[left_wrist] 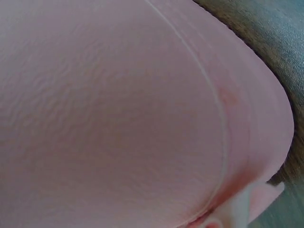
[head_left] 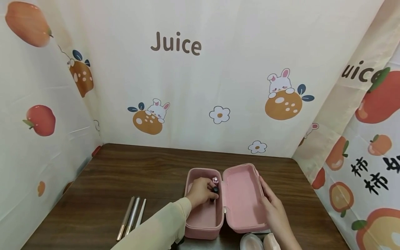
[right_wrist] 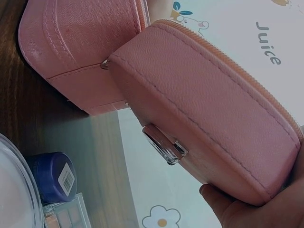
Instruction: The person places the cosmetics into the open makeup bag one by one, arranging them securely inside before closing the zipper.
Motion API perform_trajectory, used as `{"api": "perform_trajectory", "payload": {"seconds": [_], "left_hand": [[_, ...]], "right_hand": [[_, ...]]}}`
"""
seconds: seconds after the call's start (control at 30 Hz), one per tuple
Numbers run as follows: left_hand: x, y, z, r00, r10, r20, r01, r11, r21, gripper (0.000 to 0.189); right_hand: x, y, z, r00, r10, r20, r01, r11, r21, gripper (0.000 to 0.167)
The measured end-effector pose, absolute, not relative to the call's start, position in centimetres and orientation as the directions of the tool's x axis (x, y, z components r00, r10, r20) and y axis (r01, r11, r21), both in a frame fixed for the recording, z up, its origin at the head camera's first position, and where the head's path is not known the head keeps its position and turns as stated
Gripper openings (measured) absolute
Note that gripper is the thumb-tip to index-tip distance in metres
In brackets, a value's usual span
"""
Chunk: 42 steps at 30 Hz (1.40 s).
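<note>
A pink zippered cosmetic case (head_left: 204, 233) stands open on the table. My left hand (head_left: 200, 190) reaches down into its base and pinches a small dark, round-topped item (head_left: 215, 189) near the hinge-side wall. Just beyond that item sits a small bottle with a shiny pinkish-clear top (head_left: 215, 180). My right hand (head_left: 277, 210) grips the outer edge of the raised lid (head_left: 245, 198), thumb and fingers on either side. From the right wrist view, the lid's outside shows a handle (right_wrist: 164, 145) with silver fittings. Pink lining (left_wrist: 118, 114) fills most of the left wrist view.
Several slim sticks, one gold (head_left: 126, 218), one silver (head_left: 133, 215) and one white (head_left: 141, 212), lie left of the case. In front of the lid are a round clear-lidded container (head_left: 251, 242), a dark blue jar (right_wrist: 53, 176) and a small palette (right_wrist: 71, 214). Printed curtains enclose the table.
</note>
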State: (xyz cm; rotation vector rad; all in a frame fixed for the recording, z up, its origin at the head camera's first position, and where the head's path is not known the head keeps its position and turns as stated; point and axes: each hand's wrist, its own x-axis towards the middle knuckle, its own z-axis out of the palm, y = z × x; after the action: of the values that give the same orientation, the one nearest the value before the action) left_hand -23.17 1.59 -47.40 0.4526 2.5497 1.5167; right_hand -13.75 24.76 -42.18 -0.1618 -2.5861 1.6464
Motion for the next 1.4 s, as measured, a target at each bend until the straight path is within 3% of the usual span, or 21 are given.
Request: {"api": "perform_trajectory", "payload": {"seconds": [0.33,0.47,0.8,1.4], "left_hand": [[-23.2,1.5,-48.1,-0.934,0.337,0.122,0.31,0.587,0.748,0.022],[-23.0,1.5,-48.3,-0.944,0.314,0.106,0.299,0.668,0.682,0.029],[-23.1,1.6,-48.5,-0.957,0.289,0.04,0.239,0.698,0.675,0.038],[-23.6,2.8,-48.5,-0.965,0.248,0.089,0.247,0.734,0.633,0.049]], "right_hand": [[-13.7,24.6,-41.9,-0.992,0.123,-0.025,0.076,0.43,-0.899,0.056],[-13.7,24.6,-42.0,-0.993,0.115,-0.017,0.065,0.424,-0.903,0.056],[-13.8,24.7,-42.2,-0.993,0.115,-0.002,0.051,0.424,-0.904,0.054],[-13.8,24.8,-42.4,-0.994,0.107,0.023,0.021,0.393,-0.919,0.056]]}}
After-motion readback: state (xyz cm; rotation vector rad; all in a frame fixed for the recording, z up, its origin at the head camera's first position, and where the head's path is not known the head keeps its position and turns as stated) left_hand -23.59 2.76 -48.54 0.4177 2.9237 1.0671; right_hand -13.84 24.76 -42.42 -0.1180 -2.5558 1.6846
